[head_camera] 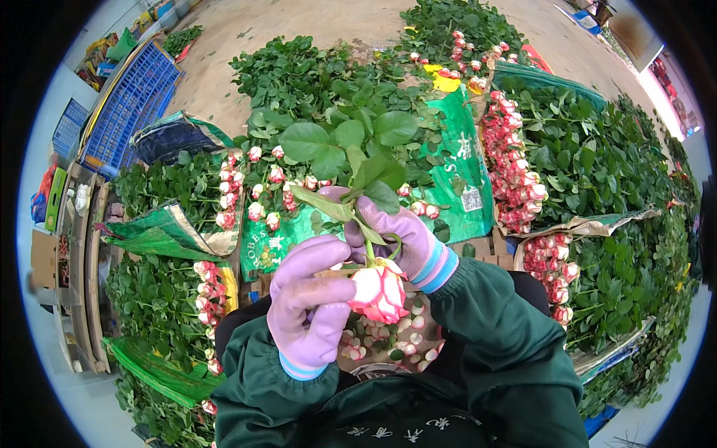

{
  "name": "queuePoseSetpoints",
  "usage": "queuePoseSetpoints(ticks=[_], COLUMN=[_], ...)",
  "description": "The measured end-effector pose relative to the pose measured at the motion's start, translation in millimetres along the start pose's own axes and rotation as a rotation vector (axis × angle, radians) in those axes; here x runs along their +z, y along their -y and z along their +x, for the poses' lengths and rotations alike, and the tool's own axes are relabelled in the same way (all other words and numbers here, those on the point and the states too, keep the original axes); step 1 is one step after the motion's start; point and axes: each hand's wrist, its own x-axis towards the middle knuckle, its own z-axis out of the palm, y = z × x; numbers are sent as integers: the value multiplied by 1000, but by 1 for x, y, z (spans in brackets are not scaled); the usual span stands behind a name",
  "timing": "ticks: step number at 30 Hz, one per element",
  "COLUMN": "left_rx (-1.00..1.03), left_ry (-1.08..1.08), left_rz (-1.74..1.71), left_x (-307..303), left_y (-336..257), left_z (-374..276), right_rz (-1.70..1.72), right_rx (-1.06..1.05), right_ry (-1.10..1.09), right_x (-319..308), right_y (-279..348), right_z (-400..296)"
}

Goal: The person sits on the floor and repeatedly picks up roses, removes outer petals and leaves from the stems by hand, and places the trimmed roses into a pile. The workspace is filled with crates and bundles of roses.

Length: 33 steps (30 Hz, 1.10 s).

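Observation:
Upside down in front of me hangs a white rose with pink-edged petals (380, 292), its leafy stem (369, 251) running up and away. My right hand (406, 238), in a lilac glove with a striped cuff, grips that stem just above the bloom among the leaves. At the flower's left side is my left hand (311, 308), gloved alike. Its fingers are bent and spread, one fingertip at the outer petals, and nothing shows held in it. Large green leaves (347, 143) on the stem partly cover the right fingers. Loose petals (414, 339) lie below, near my lap.
A green printed sack (456, 168) spreads ahead, with loose roses (274, 175) and piled foliage (313, 84) on and beyond it. Rose bunches (512, 162) in sacking line the right; more bunches (208, 291) stand left. Blue plastic crates (131, 106) and a wooden rack (84, 269) are farther left.

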Motion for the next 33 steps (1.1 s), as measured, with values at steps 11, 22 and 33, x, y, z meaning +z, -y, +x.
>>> queuePoseSetpoints(ticks=[11,22,33], left_rx=[-250,225,-8], left_ry=[-162,293,163], left_rz=[-292,375,209], left_x=[-4,-19,-13], left_y=[9,4,7], left_z=[-10,15,9], right_rz=[-230,-451,-432], right_rx=[-5,-114,-3], right_ry=[-94,-308,-201], right_x=[-18,-13,-29], right_y=[-5,3,-4], right_z=[8,-9,-6])
